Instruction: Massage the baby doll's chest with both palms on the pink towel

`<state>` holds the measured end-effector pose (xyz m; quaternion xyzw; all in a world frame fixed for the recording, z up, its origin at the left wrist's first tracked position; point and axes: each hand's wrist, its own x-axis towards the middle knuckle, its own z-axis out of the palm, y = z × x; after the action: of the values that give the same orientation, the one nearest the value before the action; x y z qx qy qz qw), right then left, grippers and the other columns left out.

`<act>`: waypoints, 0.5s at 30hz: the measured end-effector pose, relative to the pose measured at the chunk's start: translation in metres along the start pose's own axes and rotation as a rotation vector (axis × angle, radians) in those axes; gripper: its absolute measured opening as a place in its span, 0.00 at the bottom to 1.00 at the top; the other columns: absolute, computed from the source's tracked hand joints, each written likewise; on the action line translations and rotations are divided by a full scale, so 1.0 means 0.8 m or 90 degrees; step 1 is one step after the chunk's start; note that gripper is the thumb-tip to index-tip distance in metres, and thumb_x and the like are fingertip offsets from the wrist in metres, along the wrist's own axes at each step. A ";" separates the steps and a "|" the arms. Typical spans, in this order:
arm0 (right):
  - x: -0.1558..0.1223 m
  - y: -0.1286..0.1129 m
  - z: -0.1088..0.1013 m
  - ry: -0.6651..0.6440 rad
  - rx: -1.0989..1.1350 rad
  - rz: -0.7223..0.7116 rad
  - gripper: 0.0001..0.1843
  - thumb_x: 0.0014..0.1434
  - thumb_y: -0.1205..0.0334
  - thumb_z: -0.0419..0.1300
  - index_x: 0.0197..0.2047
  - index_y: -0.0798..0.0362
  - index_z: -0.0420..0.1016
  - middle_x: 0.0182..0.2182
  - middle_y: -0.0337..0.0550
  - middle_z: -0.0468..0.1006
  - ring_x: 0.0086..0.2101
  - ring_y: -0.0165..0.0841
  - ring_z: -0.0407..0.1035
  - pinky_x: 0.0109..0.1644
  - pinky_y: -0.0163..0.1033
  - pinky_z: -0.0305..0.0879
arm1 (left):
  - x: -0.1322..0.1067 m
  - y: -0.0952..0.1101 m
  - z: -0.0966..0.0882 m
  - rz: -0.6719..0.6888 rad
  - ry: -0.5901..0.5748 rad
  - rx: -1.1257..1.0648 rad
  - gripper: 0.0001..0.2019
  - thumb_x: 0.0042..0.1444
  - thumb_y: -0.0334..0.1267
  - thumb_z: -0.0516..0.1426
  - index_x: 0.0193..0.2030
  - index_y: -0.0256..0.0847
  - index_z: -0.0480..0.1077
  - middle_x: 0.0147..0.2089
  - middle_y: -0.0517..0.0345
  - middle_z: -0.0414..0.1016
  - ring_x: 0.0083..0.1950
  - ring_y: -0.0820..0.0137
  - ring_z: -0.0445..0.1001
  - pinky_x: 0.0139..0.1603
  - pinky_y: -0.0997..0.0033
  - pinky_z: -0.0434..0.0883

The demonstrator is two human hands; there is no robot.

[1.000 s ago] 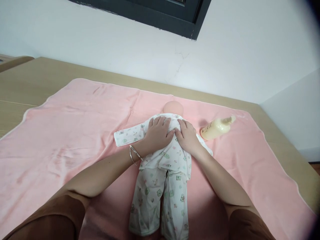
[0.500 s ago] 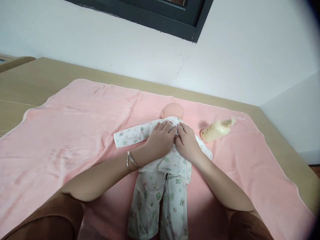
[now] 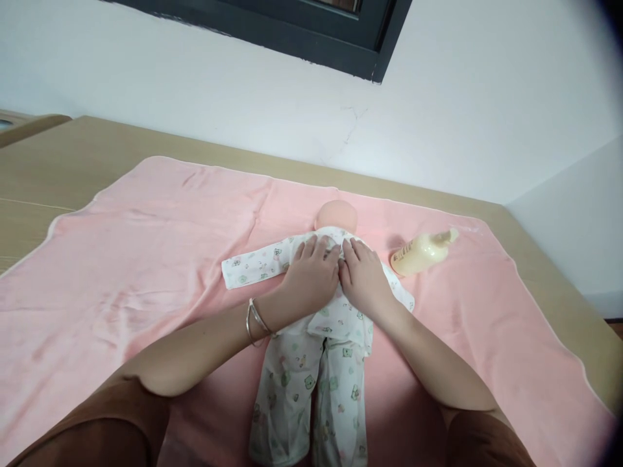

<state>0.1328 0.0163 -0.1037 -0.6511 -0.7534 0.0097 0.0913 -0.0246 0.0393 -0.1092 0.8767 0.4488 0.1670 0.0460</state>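
Note:
A baby doll (image 3: 335, 215) lies on its back, dressed in a white printed top (image 3: 338, 318) and matching trousers (image 3: 285, 395). My left hand (image 3: 314, 272), with a bracelet (image 3: 256, 322) at the wrist, rests on the chest of the top, fingers stretched out flat. Beside it my right hand (image 3: 365, 275) lies on the other half of the chest, its fingers extended too. The thumbs come close together at the middle of the chest. Both hands cover the front below the collar, so any fastening there is hidden. One long sleeve (image 3: 256, 263) spreads out to the left.
A pale yellow pump bottle (image 3: 421, 253) lies tilted to the right of the doll. Under everything is a wrinkled pink blanket (image 3: 156, 227) on a wooden table (image 3: 111, 143). Behind stands a white wall (image 3: 243, 97) with a dark window frame (image 3: 311, 42).
The fingers, bunched at the top's neckline before, now lie straighter and flatter on the chest. The doll and the bottle stay in place.

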 end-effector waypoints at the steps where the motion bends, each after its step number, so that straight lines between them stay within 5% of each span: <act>1: -0.007 -0.004 -0.002 -0.002 -0.025 -0.018 0.29 0.72 0.61 0.43 0.71 0.63 0.60 0.68 0.63 0.64 0.68 0.53 0.57 0.68 0.62 0.57 | -0.005 0.004 -0.003 0.021 0.003 0.013 0.24 0.67 0.35 0.49 0.68 0.32 0.64 0.72 0.33 0.62 0.73 0.44 0.60 0.71 0.40 0.61; 5: -0.027 -0.011 -0.016 -0.013 -0.079 -0.054 0.28 0.71 0.60 0.46 0.69 0.64 0.64 0.65 0.64 0.69 0.65 0.53 0.62 0.68 0.59 0.59 | -0.010 0.004 -0.012 0.061 0.003 0.010 0.22 0.66 0.32 0.50 0.65 0.32 0.67 0.67 0.36 0.68 0.70 0.49 0.65 0.68 0.47 0.66; 9: -0.012 0.000 -0.019 -0.006 -0.037 0.012 0.26 0.73 0.55 0.46 0.65 0.58 0.69 0.62 0.57 0.74 0.62 0.48 0.67 0.65 0.52 0.64 | 0.009 -0.014 -0.006 -0.027 0.004 -0.038 0.23 0.69 0.41 0.48 0.67 0.33 0.65 0.67 0.39 0.69 0.69 0.50 0.65 0.69 0.47 0.66; 15: 0.023 0.020 0.001 -0.012 0.034 0.024 0.32 0.73 0.54 0.45 0.72 0.65 0.58 0.69 0.62 0.65 0.69 0.49 0.57 0.70 0.55 0.56 | 0.020 -0.019 0.012 -0.070 0.018 -0.014 0.27 0.70 0.46 0.48 0.71 0.36 0.61 0.71 0.38 0.65 0.73 0.46 0.60 0.71 0.39 0.60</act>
<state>0.1462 0.0366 -0.1042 -0.6624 -0.7413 0.0373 0.1014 -0.0245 0.0621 -0.1178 0.8478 0.4948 0.1817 0.0580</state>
